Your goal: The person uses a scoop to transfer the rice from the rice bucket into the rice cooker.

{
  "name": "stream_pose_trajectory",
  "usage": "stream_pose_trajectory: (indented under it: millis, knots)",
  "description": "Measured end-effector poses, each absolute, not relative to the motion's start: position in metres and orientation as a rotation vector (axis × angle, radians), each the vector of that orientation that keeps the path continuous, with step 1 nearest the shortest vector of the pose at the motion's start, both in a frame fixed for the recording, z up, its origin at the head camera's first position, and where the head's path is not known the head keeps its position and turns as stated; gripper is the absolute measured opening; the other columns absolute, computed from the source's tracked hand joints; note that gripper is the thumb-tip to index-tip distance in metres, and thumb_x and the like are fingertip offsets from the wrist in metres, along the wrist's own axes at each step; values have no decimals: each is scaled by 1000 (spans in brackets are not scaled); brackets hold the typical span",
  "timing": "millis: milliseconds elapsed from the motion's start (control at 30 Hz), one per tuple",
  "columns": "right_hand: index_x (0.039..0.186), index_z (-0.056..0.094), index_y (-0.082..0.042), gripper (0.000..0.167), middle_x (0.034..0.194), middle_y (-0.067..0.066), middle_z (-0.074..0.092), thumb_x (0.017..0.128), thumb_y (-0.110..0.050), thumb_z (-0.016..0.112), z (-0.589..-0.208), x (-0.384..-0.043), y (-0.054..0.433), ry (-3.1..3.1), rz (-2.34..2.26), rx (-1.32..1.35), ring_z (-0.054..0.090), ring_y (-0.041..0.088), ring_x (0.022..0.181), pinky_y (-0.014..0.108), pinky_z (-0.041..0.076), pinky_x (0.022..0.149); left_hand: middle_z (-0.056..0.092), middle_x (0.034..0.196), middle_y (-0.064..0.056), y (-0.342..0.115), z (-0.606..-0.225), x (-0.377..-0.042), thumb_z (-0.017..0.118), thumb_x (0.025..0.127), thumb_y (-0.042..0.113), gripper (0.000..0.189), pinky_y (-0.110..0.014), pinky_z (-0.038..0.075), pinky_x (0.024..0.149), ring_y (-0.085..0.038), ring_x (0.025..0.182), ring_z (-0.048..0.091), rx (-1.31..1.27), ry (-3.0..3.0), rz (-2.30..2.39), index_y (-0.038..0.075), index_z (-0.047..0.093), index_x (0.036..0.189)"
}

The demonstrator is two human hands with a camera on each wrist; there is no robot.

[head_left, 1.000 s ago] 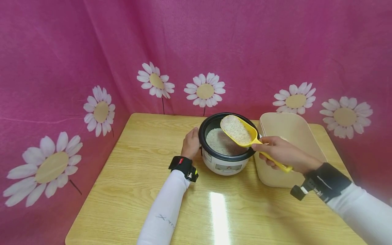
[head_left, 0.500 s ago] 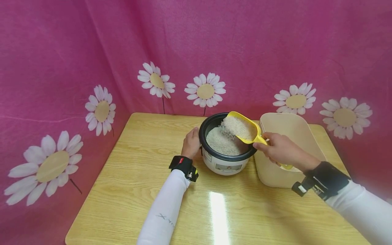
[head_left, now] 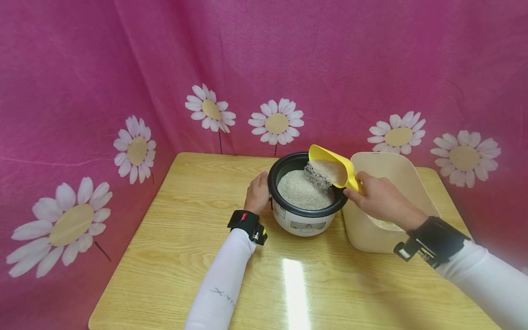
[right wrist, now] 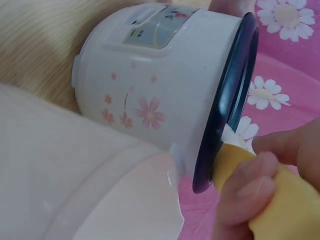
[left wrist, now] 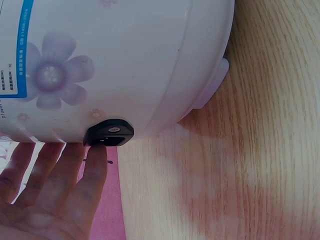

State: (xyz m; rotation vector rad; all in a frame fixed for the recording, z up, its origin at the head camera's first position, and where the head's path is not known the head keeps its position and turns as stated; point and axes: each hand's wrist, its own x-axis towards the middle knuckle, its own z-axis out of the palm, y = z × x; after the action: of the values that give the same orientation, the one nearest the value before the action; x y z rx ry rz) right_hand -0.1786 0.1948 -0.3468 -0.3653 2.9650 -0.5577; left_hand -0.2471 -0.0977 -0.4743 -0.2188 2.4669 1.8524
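A white rice cooker (head_left: 307, 225) with a black rim stands lidless on the table, rice (head_left: 303, 192) heaped inside it. My right hand (head_left: 385, 201) grips a yellow scoop (head_left: 327, 153) by its handle, tilted over the cooker's right side. Rice spills from its mouth onto the heap. Seen from the right wrist, thumb and fingers wrap the scoop's yellow handle (right wrist: 287, 212). My left hand (head_left: 256, 196) rests against the cooker's left side. In the left wrist view its fingers (left wrist: 69, 165) lie nearly straight against the white wall, one at a black fitting (left wrist: 110, 132).
Right beside the cooker stands a beige bin (head_left: 373, 240) with some rice in it, partly under my right forearm. A pink curtain (head_left: 330, 68) with daisies encloses the back and sides of the wooden table (head_left: 173, 256).
My right hand has tipped the scoop from nearly level to steeply tilted, and rice has poured from it into the cooker, where the heap has grown. The left hand has stayed put.
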Motion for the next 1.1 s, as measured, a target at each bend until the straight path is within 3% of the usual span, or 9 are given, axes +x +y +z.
stream_pose_trajectory:
  millis: [200,500,767,1100]
  knots:
    - [113,52,-2,35,75,9,53,98,-30,67,-348,-178,198,3030,-508,-363,51,22,62,30,39,53,61,107,-6,-97,-474,-248,25,111,52,52,-44,49,100,-24,114,58,-231,2453,1861,17,64,115]
    - [116,49,-3,36,72,9,52,97,-26,68,-349,-174,203,3125,-467,-403,50,20,57,29,37,50,60,105,-8,-95,-472,-245,26,112,50,51,-43,48,96,-25,111,58,-215,2472,1856,15,64,112]
    - [120,48,-1,40,74,11,54,97,-28,67,-349,-172,208,3132,-480,-393,50,21,58,30,39,51,65,132,-10,-96,-471,-244,26,112,47,53,-51,42,119,-26,137,55,-222,2480,1843,14,62,135]
    - [123,48,-2,43,76,10,55,97,-29,69,-349,-170,214,3122,-484,-402,49,20,58,29,41,52,57,153,-7,-96,-471,-243,26,112,47,57,-53,34,125,-27,151,45,-229,2471,1832,14,52,150]
